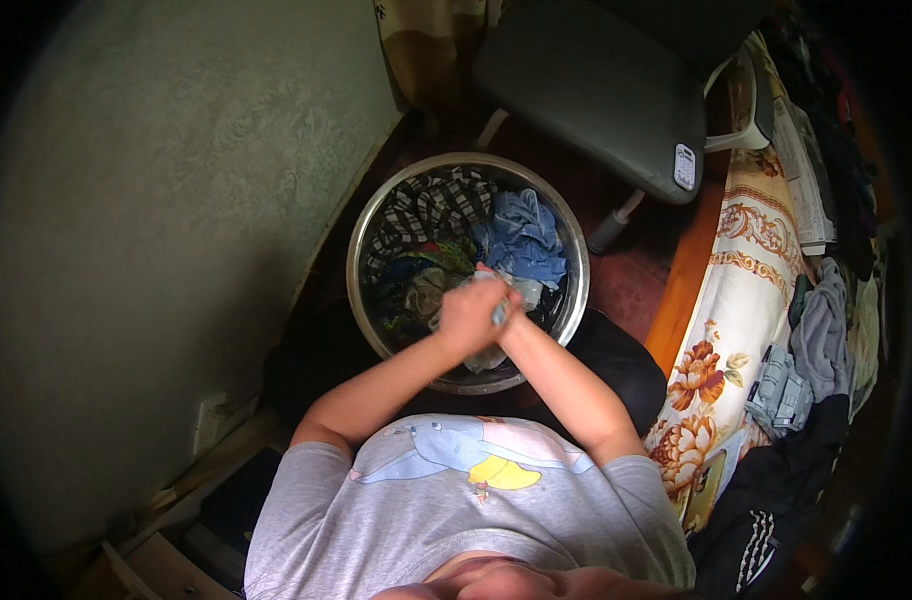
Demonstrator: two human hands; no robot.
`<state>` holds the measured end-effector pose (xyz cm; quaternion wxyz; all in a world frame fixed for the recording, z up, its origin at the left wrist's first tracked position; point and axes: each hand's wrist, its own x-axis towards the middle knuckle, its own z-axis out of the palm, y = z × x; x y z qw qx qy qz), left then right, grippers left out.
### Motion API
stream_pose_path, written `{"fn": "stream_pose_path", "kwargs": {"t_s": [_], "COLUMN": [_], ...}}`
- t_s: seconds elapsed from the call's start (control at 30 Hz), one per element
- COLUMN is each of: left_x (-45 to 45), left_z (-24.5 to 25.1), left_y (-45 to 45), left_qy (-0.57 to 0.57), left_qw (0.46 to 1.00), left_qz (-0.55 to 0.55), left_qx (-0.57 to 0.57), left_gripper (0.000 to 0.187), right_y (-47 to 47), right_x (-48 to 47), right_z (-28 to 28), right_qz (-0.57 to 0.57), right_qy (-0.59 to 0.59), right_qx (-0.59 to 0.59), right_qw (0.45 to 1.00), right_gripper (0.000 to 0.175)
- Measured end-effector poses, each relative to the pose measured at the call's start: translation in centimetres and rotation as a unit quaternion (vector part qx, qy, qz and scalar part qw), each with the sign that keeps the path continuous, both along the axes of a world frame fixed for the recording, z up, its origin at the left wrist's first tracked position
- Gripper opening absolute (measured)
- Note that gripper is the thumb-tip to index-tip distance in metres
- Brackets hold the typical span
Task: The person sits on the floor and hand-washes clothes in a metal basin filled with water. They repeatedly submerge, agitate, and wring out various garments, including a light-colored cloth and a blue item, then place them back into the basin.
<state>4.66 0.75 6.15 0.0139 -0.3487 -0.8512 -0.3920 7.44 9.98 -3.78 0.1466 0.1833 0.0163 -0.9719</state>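
Observation:
My left hand [469, 313] and my right hand [511, 306] are pressed together over a metal basin [357, 296], slightly blurred. Between them they squeeze a light wet cloth [497, 311], mostly hidden by the fingers. Part of a pale cloth also hangs below my wrists. Inside the basin, a black-and-white checked cloth [433, 206] lies along the far left. A crumpled blue garment [527, 236] rests at the right, and dark multicoloured fabric [418, 274] fills the left side.
A grey-seated chair [598, 90] stands beyond the basin with a small white device [684, 166] on it. At the left rises a wall [163, 187]. A bed with a floral cover [703, 375] runs along the right, holding clothes [823, 330] and a newspaper [801, 172].

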Motion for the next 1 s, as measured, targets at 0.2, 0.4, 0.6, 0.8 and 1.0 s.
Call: {"fn": "stream_pose_path", "kwargs": {"t_s": [0.2, 0.4, 0.6, 0.8, 1.0], "left_x": [-4.4, -3.6, -3.0, -2.8, -0.3], "left_z": [-2.4, -5.8, -7.4, -1.1, 0.7], "left_y": [-1.2, -1.4, -1.6, -0.7, 0.0], "left_qy": [-0.057, -0.010, -0.007, -0.126, -0.021], "left_qw": [0.987, 0.974, 0.965, 0.981, 0.999], "left_qz": [0.132, 0.089, 0.026, 0.117, -0.009], "left_qx": [-0.069, -0.210, -0.262, 0.087, 0.044], "left_gripper": [0.021, 0.038, 0.039, 0.011, 0.014], "right_y": [1.7, 1.7, 1.2, 1.7, -1.2], "right_x": [-1.0, -1.0, -0.6, -2.0, 0.1], "right_z": [4.8, 5.0, 1.6, 2.7, 5.8], "right_qz": [0.051, 0.105, 0.184, -0.087, -0.046], "right_qy": [-0.122, -0.002, 0.047, -0.117, -0.140], "right_qx": [0.473, 0.939, 0.949, 0.631, 0.140], "right_qw": [0.871, 0.329, 0.251, 0.762, 0.979], "right_gripper": [0.025, 0.020, 0.017, 0.017, 0.025]}}
